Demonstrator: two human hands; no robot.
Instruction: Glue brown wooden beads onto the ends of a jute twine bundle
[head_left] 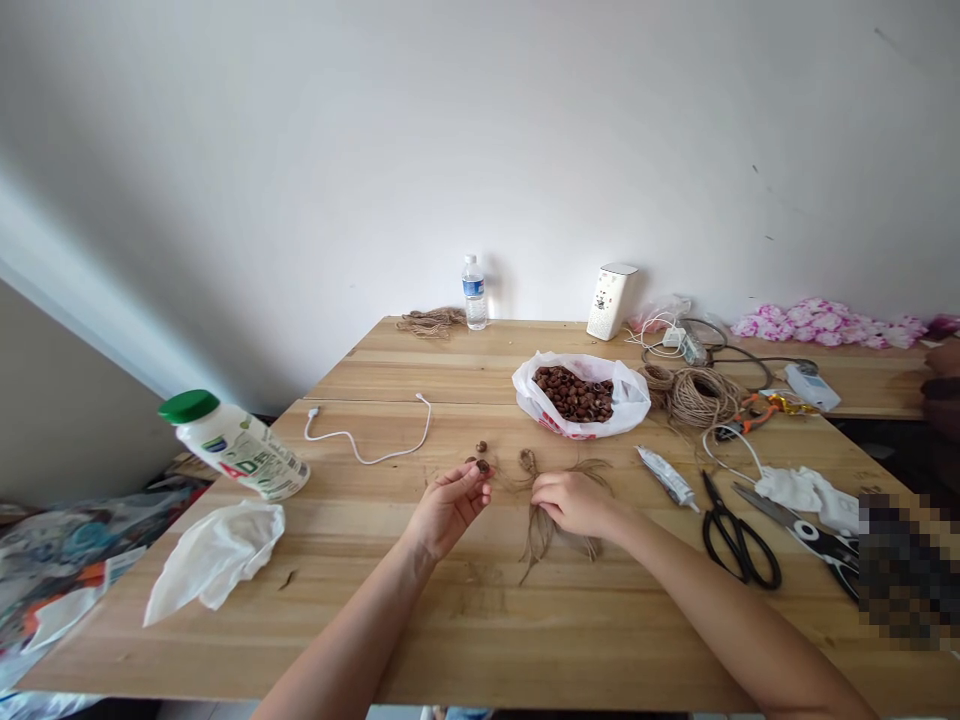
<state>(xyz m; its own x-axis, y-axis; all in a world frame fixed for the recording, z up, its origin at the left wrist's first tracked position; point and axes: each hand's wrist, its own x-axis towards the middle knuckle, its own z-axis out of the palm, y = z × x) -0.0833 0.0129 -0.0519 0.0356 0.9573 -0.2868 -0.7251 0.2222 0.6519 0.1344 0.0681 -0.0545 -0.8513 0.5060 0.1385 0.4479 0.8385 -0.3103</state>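
Note:
Between the thumb and fingers of my left hand (451,505) is a small brown nut shell (483,467). Another brown shell (481,446) lies on the wood just beyond those fingertips. My right hand (574,502) is closed over a tied bundle of thin twine (538,540), whose loose ends fan out on the table around it. A looped knot of the twine shows past the fingers, but the grip itself is partly hidden. Farther back, a white plastic bag (634,395) stands open, full of similar brown shells (571,395).
To the right lie a glue tube (667,478), black scissors (739,540), larger shears (802,530), white gloves (806,490) and twine rolls (701,397). A white bottle (244,450), crumpled plastic (217,550) and white cable (360,445) are left. A water bottle (474,295) stands behind.

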